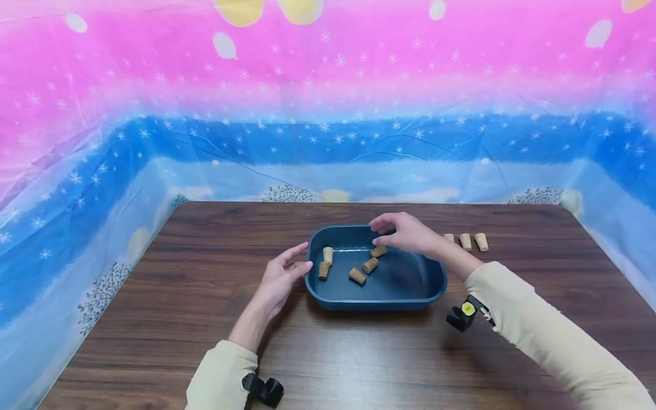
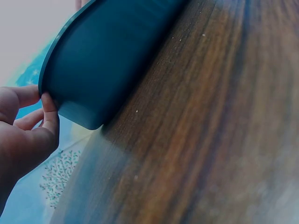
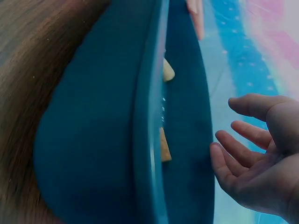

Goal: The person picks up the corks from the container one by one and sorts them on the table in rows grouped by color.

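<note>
A dark blue rectangular basin [image 1: 376, 304] with rounded corners stands on the table, with several corks [image 1: 357, 277] lying on its floor. At its left end my left hand [image 1: 277, 282] pinches the rim between thumb and fingers. The left wrist view also shows this left hand [image 2: 32, 126] at the basin's edge. Over the back right part of the basin hovers my right hand [image 1: 410, 232], its fingers loosely spread and holding nothing. One cork [image 1: 378, 251] lies just below its thumb. In the right wrist view the right hand [image 3: 254, 154] has empty, relaxed fingers.
Three more corks [image 1: 465, 242] stand in a row on the table to the right of the basin, the leftmost partly covered by the right forearm. The brown wooden table [image 1: 215, 245] ends at a patterned cloth backdrop [image 1: 333, 142] behind and at the sides.
</note>
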The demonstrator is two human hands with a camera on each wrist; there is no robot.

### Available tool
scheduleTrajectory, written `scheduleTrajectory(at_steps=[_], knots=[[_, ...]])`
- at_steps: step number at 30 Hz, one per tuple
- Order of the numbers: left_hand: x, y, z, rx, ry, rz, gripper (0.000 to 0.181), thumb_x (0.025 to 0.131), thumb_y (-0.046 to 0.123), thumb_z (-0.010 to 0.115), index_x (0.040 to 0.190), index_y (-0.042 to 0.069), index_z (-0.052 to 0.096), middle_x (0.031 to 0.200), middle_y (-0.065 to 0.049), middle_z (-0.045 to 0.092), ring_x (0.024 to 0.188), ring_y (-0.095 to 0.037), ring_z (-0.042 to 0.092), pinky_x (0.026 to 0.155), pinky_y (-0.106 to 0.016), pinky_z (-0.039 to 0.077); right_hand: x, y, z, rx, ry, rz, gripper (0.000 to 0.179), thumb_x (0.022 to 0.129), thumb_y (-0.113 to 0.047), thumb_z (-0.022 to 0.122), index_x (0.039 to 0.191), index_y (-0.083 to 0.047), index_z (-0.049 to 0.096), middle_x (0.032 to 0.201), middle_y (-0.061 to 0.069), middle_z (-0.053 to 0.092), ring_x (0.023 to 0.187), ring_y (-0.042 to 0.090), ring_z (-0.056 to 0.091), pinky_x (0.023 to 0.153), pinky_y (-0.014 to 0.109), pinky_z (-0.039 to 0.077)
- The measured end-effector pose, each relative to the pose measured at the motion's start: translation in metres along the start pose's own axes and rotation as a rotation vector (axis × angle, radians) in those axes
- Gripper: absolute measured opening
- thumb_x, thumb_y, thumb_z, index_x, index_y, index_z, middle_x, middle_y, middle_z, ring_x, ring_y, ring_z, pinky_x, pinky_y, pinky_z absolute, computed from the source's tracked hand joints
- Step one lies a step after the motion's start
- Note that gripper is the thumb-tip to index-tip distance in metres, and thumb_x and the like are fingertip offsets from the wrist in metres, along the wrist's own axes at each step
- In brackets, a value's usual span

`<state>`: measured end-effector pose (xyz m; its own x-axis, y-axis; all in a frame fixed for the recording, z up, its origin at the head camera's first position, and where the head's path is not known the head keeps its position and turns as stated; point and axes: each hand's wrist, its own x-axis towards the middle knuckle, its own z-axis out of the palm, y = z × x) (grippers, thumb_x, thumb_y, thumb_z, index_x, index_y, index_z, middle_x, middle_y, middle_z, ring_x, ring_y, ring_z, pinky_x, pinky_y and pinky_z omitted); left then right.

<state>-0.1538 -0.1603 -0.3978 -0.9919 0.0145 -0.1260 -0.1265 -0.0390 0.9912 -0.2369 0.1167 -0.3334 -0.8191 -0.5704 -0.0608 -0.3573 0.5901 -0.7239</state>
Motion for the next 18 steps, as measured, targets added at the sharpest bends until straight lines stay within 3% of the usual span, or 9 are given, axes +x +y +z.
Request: scheduleTrajectory(at_steps=[11, 18], knots=[[-0.002, 0.002, 0.000, -0.001, 0.009, -0.034, 0.046, 0.095, 0.005, 0.060, 0.140, 0.008, 0.049, 0.140, -0.013, 0.048, 0.116, -0.030, 0.056, 0.106, -0.042, 0.036, 0.027, -0.017, 0.027, -0.071, -0.128, -0.071, 0.044, 0.092, -0.012, 0.066, 0.131, 0.004, 0.054, 0.128, 0.018, 0.058, 0.118, 0.031, 0.054, 0.094, 0.041, 0.048], [-0.003, 0.003, -0.001, 0.006, -0.015, -0.034, 0.046, 0.096, 0.007, 0.059, 0.141, 0.009, 0.048, 0.140, -0.013, 0.047, 0.116, -0.031, 0.055, 0.107, -0.043, 0.035, 0.040, -0.028, 0.049, -0.123, -0.167, -0.032, 0.044, 0.091, -0.013, 0.069, 0.130, 0.002, 0.056, 0.129, 0.016, 0.058, 0.120, 0.029, 0.054, 0.096, 0.040, 0.046]])
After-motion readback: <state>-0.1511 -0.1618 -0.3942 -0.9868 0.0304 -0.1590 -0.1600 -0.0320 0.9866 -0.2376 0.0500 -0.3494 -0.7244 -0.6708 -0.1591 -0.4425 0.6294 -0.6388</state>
